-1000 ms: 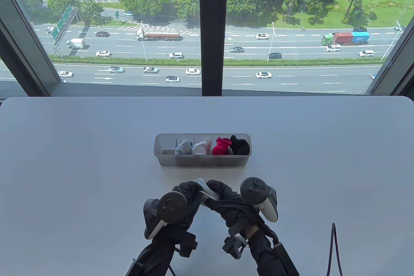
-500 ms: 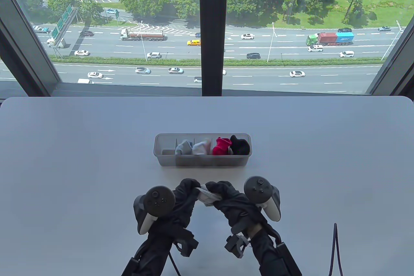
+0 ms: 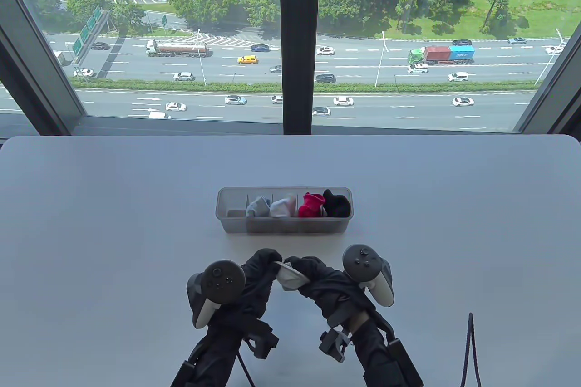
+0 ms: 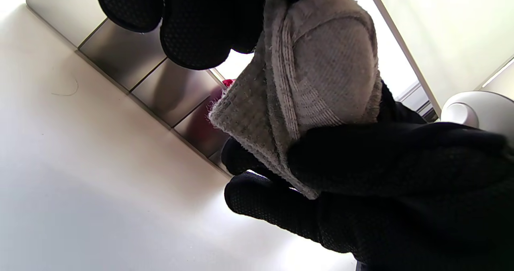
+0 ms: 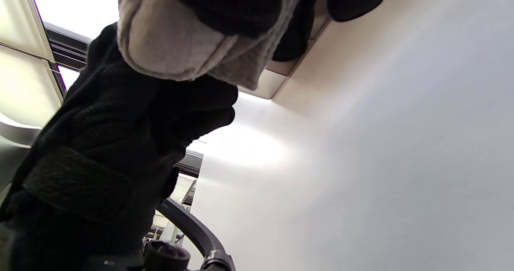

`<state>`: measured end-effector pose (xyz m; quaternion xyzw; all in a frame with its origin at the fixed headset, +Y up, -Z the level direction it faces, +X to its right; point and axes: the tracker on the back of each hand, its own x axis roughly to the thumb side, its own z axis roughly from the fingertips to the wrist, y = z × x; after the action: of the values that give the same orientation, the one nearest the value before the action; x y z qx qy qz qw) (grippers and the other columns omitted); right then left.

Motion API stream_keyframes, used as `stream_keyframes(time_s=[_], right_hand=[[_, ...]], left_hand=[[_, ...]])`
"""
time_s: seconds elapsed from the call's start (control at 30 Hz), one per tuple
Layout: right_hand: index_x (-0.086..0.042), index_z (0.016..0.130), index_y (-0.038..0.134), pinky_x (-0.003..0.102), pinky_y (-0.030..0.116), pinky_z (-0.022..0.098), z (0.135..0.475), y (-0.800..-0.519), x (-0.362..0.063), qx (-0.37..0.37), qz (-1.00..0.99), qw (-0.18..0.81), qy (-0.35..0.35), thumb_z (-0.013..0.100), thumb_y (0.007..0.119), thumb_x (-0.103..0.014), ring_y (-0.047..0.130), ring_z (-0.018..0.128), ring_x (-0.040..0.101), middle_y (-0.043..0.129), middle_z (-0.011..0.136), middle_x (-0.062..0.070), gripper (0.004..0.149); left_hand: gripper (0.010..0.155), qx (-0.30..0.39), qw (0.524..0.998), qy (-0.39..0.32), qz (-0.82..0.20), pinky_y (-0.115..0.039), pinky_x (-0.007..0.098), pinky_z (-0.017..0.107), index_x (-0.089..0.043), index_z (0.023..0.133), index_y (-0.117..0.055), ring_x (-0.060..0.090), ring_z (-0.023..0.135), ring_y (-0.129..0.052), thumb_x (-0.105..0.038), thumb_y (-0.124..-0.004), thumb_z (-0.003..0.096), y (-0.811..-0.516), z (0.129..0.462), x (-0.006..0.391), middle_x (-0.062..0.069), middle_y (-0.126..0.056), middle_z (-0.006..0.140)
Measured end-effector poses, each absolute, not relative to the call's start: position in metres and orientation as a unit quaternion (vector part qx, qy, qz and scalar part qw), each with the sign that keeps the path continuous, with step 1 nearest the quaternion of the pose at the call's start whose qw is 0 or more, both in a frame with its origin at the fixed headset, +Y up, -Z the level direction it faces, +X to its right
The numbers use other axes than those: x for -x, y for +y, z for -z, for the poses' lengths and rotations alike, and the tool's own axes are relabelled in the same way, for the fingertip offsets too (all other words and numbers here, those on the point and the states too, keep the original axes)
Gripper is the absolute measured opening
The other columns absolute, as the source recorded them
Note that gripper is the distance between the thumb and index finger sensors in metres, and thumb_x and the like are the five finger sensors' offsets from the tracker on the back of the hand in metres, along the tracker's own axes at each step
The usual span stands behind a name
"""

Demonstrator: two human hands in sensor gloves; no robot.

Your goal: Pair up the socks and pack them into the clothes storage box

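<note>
Both gloved hands meet just in front of the storage box [image 3: 284, 226] and hold a grey sock bundle [image 3: 288, 276] between them, above the table. My left hand [image 3: 265, 264] pinches the bundle's left side; in the left wrist view its fingers [image 4: 192, 26] curl over the grey sock bundle [image 4: 317, 82]. My right hand [image 3: 308, 271] grips the right side, its fingers wrapped round the grey sock bundle [image 5: 180, 50]. The translucent box holds a light blue pair [image 3: 257, 207], a white pair [image 3: 282, 207], a red pair [image 3: 311, 204] and a black pair [image 3: 337, 203]. Its leftmost compartment [image 3: 232, 208] holds no sock.
The white table [image 3: 113, 223] runs back to a window with a dark centre post [image 3: 297, 65]. A thin black stand or cable [image 3: 470, 346] rises at the near right edge. A tracker sits on the back of each hand.
Both hands have shifted slightly left with the grey bundle. It now looks more tucked between the fingers than a second ago.
</note>
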<state>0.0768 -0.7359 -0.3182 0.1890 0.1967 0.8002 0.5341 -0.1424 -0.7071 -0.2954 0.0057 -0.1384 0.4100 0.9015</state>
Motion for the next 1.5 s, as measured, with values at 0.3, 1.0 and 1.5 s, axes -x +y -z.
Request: stream_keyframes(time_s=[0.3, 1.0, 1.5], right_hand=[[-0.021, 0.108, 0.045, 0.062, 0.056, 0.073, 0.315, -0.739, -0.082, -0.142, -0.817, 0.542, 0.138, 0.054, 0.084, -0.013, 0.079, 0.09, 0.035, 0.068, 0.105, 0.009, 0.067], [-0.013, 0.109, 0.035, 0.059, 0.06, 0.074, 0.307, -0.726, -0.088, -0.109, -0.867, 0.486, 0.024, 0.055, 0.081, -0.038, 0.073, 0.094, 0.038, 0.059, 0.107, 0.018, 0.074], [-0.019, 0.097, 0.063, 0.055, 0.065, 0.073, 0.303, -0.709, -0.095, -0.095, -0.867, 0.484, -0.065, 0.059, 0.058, -0.032, 0.088, 0.082, 0.027, 0.081, 0.091, 0.007, 0.04]], left_hand=[[0.036, 0.05, 0.898, -0.169, -0.403, -0.066, 0.063, 0.068, -0.019, 0.096, -0.065, 0.037, 0.083, -0.084, -0.027, -0.062, 0.0603, -0.711, 0.298, 0.141, 0.015, -0.075, 0.098], [0.062, 0.117, 0.82, -0.117, -0.547, -0.069, 0.065, 0.067, -0.023, 0.11, -0.038, 0.035, 0.076, -0.091, -0.034, -0.069, 0.0578, -0.719, 0.305, 0.145, 0.02, -0.077, 0.095], [0.057, 0.186, 0.793, -0.232, -0.532, -0.062, 0.067, 0.07, -0.02, 0.107, -0.052, 0.038, 0.073, -0.087, -0.037, -0.073, 0.0567, -0.713, 0.295, 0.118, 0.023, -0.078, 0.092]])
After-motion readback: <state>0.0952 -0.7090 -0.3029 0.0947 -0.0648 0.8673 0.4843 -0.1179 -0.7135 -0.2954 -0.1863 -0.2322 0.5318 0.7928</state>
